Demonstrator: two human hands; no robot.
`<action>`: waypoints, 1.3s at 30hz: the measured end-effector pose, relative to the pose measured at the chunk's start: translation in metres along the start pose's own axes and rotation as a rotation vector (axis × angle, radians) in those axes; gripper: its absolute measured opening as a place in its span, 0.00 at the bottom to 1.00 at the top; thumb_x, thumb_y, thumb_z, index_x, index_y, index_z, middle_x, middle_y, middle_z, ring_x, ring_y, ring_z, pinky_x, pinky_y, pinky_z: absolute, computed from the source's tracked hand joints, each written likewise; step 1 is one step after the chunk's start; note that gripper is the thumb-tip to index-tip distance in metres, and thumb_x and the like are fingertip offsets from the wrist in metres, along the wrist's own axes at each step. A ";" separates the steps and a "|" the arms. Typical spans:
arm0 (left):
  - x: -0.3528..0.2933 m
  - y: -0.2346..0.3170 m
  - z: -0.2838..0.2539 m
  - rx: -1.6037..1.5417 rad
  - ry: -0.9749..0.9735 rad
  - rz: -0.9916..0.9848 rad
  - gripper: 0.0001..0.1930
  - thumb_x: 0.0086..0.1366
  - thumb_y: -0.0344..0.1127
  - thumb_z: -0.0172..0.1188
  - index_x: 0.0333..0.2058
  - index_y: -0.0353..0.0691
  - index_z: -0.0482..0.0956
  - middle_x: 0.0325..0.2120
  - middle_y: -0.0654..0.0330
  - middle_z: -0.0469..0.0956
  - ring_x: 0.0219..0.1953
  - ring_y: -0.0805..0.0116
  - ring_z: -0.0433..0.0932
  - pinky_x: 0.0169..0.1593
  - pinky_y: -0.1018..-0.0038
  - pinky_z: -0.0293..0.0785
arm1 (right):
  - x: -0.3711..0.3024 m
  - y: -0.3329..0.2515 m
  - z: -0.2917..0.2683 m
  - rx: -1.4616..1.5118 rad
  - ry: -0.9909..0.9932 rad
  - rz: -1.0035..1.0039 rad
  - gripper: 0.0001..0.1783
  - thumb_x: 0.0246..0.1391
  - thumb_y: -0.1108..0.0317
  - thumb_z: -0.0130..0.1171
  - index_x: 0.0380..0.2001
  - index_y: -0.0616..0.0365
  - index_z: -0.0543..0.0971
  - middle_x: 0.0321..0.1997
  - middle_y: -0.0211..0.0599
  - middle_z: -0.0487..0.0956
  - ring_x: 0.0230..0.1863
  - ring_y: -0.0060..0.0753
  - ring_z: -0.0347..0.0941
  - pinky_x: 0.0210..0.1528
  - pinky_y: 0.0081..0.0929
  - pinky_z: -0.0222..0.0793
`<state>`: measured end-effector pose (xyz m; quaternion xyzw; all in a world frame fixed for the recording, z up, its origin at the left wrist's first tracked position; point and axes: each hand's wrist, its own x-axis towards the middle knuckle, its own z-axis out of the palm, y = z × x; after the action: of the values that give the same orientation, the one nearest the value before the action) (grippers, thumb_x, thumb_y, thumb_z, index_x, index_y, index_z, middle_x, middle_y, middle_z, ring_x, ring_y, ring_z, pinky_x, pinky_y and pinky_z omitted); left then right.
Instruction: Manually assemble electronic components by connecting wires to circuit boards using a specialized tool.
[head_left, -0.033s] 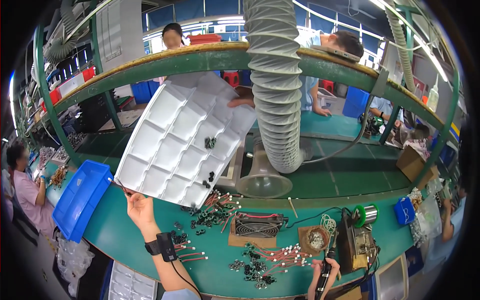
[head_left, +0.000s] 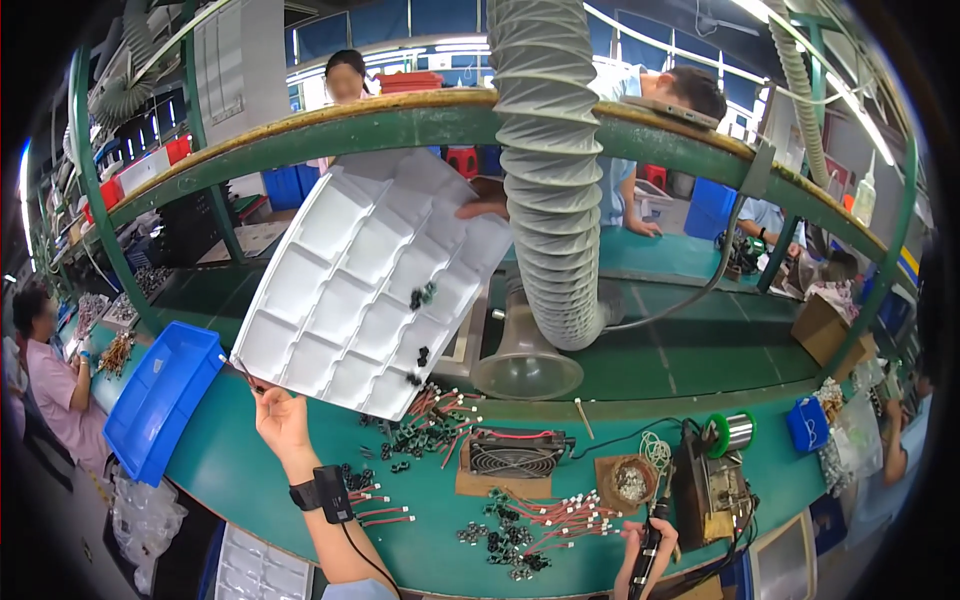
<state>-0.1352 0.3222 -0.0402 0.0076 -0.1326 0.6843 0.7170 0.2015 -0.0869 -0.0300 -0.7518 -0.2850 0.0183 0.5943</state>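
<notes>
At 10 o'clock my left hand (head_left: 281, 420) grips the tilted white tray (head_left: 350, 290); my right hand (head_left: 645, 548), at 5, clasps a black soldering iron (head_left: 650, 560).

Tilted white tray (head_left: 370, 280) and duct (head_left: 545, 170) block the bench.

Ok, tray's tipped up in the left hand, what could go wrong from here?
1. The white compartment tray is tilted steeply, and the few small dark parts in it could slide out onto the bench.
2. The left hand grips only its lower edge, so it might flex or slip.
3. Its upper corner sits near the ribbed duct and could knock it.
</notes>
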 end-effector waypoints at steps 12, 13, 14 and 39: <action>0.022 0.010 -0.032 0.118 -0.033 -0.029 0.08 0.62 0.35 0.52 0.41 0.46 0.73 0.29 0.72 0.77 0.27 0.85 0.71 0.57 0.51 0.43 | 0.005 0.002 -0.005 0.017 0.053 -0.160 0.15 0.54 0.75 0.52 0.44 0.61 0.66 0.35 0.41 0.75 0.35 0.29 0.71 0.39 0.25 0.67; 0.023 0.008 -0.036 0.126 -0.036 -0.033 0.09 0.62 0.35 0.52 0.41 0.46 0.73 0.30 0.72 0.77 0.28 0.85 0.72 0.58 0.49 0.42 | 0.005 0.002 -0.009 0.014 0.072 -0.161 0.15 0.54 0.75 0.52 0.44 0.61 0.66 0.35 0.41 0.75 0.35 0.29 0.71 0.39 0.25 0.67; 0.020 0.003 -0.038 0.119 -0.040 -0.052 0.09 0.62 0.35 0.52 0.41 0.46 0.73 0.30 0.72 0.77 0.28 0.85 0.72 0.58 0.49 0.42 | 0.003 0.003 -0.014 -0.012 0.079 -0.166 0.15 0.53 0.75 0.52 0.45 0.61 0.66 0.34 0.41 0.75 0.34 0.28 0.71 0.39 0.25 0.67; -0.134 0.003 0.058 0.614 0.125 0.056 0.09 0.64 0.35 0.49 0.42 0.41 0.71 0.37 0.65 0.76 0.38 0.77 0.74 0.49 0.68 0.65 | -0.056 0.001 -0.039 0.164 0.085 -0.064 0.15 0.54 0.70 0.51 0.44 0.59 0.62 0.34 0.45 0.75 0.34 0.29 0.70 0.42 0.28 0.66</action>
<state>-0.1520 0.1803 -0.0111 0.1779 0.1243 0.7111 0.6687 0.1697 -0.1465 -0.0371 -0.6914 -0.2809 -0.0092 0.6656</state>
